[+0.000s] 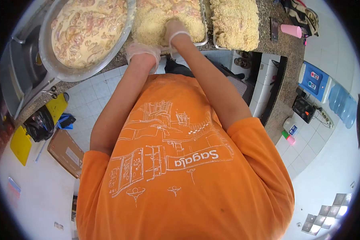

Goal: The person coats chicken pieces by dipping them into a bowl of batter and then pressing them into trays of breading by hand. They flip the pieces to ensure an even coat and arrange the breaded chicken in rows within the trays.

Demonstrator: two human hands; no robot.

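My right hand [176, 31], in a clear plastic glove, presses into the pale crumbs [151, 25] in the middle metal tray [205, 28]. Its fingers are hidden there. At the tray's near left corner is my gloved left hand [143, 54]; its fingers cannot be made out. Pinkish raw meat pieces [184, 11] lie partly coated among the crumbs. To the left stands a large metal pan [70, 74] with a long handle, filled with raw meat strips in creamy batter [88, 32]. A second tray on the right holds crumb-coated pieces [235, 24].
The trays stand on a speckled stone counter [266, 44]. A phone [274, 29] and a pink cup [291, 31] lie at the right. A dark sink [30, 52] is at the left, with scissors [50, 92] below it. A cardboard box [66, 153] stands lower left.
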